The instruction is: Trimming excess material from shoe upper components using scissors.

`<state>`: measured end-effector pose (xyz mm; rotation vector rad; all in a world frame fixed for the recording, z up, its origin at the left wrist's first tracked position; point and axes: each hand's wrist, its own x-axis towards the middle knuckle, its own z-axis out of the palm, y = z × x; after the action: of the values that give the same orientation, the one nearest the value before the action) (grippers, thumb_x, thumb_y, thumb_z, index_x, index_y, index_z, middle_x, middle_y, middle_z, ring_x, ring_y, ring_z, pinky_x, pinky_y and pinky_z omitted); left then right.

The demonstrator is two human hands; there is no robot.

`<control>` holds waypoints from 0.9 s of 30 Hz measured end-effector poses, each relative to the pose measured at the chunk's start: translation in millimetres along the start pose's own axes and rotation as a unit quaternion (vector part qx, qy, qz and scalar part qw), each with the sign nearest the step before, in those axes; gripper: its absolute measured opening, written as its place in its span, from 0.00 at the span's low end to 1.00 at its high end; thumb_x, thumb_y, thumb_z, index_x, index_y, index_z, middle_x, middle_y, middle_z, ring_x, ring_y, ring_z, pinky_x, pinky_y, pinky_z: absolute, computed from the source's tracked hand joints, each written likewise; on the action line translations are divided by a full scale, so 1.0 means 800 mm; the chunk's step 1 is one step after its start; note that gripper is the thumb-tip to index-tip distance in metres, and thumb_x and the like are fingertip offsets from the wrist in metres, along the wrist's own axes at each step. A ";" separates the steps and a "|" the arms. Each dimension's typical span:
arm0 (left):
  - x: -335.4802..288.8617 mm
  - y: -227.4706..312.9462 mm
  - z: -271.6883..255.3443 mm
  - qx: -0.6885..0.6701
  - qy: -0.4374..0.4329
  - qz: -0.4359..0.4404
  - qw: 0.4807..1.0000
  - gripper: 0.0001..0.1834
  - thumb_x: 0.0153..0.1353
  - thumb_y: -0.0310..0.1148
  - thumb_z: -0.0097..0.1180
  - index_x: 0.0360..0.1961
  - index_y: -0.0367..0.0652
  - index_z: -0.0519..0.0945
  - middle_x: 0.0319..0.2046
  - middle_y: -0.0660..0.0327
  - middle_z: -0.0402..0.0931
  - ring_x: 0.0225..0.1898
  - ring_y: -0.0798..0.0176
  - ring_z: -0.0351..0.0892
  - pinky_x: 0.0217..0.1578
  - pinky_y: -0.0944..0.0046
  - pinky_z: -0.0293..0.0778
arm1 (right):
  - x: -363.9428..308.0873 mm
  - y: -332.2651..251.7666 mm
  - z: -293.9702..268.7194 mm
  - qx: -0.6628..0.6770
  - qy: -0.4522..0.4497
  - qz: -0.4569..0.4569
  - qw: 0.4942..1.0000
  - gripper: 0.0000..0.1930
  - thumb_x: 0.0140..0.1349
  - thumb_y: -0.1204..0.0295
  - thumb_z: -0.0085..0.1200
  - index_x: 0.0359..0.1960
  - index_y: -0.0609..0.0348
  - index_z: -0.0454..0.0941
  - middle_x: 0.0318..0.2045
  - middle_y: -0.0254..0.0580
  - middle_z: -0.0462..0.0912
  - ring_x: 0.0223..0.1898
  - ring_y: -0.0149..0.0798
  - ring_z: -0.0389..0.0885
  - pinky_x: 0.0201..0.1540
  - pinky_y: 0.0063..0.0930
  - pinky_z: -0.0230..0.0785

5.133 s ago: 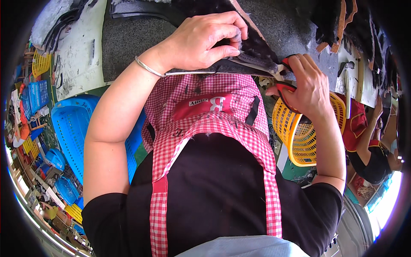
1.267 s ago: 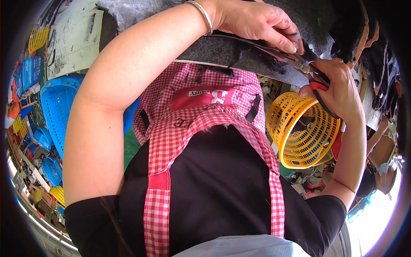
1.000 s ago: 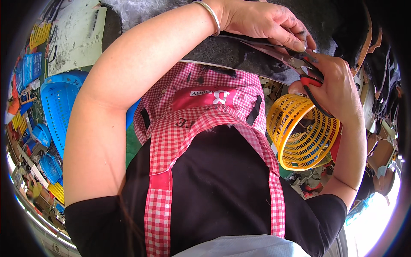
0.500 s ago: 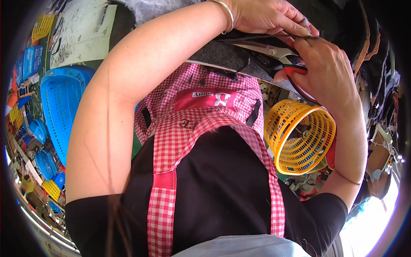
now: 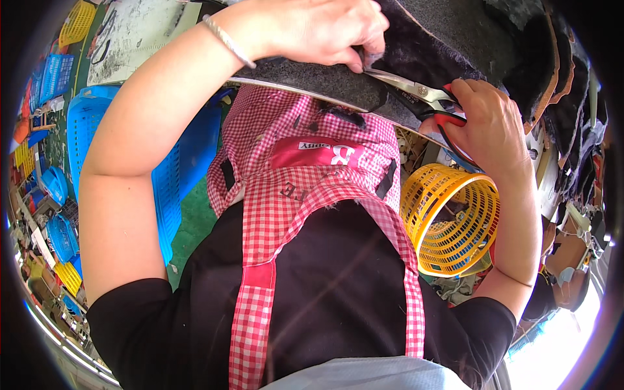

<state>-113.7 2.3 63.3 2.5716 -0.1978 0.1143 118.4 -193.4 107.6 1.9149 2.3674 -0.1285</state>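
Observation:
My right hand (image 5: 489, 120) grips a pair of scissors (image 5: 419, 90) with red and black handles, its blades aimed left. Closed in a pinch, my left hand (image 5: 328, 31) is right at the tips of the blades. A small dark tuft shows between its fingertips, at the edge of a dark furry piece (image 5: 422, 49) lying on the table. What the fingers hold is mostly hidden, but it looks like that furry material. The blades look nearly closed and rest at the near edge of the fur.
The dark grey tabletop (image 5: 292, 77) ends just in front of my checked apron. Below its right part stands a yellow perforated basket (image 5: 426, 224). Blue plastic baskets (image 5: 81, 130) are at the left, near a stained white board (image 5: 140, 39). Dark scraps (image 5: 572, 123) hang at the far right.
My left hand has moved left and down, away from my right hand, to the scissors' tips. The scissors have stayed in my right hand. More of the dark fur now shows.

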 end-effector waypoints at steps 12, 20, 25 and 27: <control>0.047 -0.035 0.026 -0.437 -0.140 -0.036 0.888 0.07 0.69 0.31 0.65 0.40 0.37 0.83 0.32 0.64 0.81 0.37 0.70 0.76 0.42 0.65 0.73 | -0.007 0.012 -0.049 0.116 -0.151 0.020 0.981 0.19 0.51 0.67 0.70 0.41 0.66 0.82 0.35 0.59 0.82 0.39 0.65 0.81 0.44 0.50 0.72; 0.045 -0.038 0.044 -0.477 -0.107 -0.026 0.872 0.07 0.69 0.32 0.66 0.39 0.39 0.83 0.28 0.68 0.80 0.32 0.74 0.74 0.37 0.68 0.71 | -0.010 0.003 -0.051 0.121 -0.177 0.085 0.973 0.20 0.58 0.59 0.67 0.42 0.65 0.85 0.35 0.58 0.84 0.44 0.62 0.80 0.50 0.50 0.72; 0.042 -0.035 0.047 -0.502 -0.086 -0.030 0.860 0.06 0.70 0.31 0.66 0.38 0.40 0.83 0.28 0.69 0.80 0.31 0.74 0.73 0.36 0.69 0.71 | -0.001 0.008 -0.045 0.105 -0.170 0.068 0.978 0.23 0.57 0.55 0.69 0.42 0.65 0.86 0.35 0.58 0.84 0.44 0.62 0.80 0.50 0.49 0.72; 0.043 -0.034 0.050 -0.508 -0.082 -0.033 0.857 0.06 0.70 0.30 0.66 0.37 0.40 0.83 0.28 0.69 0.80 0.31 0.75 0.73 0.35 0.69 0.70 | 0.002 0.003 -0.048 0.117 -0.139 0.044 0.982 0.26 0.56 0.50 0.71 0.39 0.65 0.85 0.33 0.60 0.84 0.41 0.63 0.81 0.48 0.50 0.72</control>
<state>-74.0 -0.3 19.5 1.5171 -0.1672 -0.1953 119.7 -186.2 145.3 1.9413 2.1601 -0.6503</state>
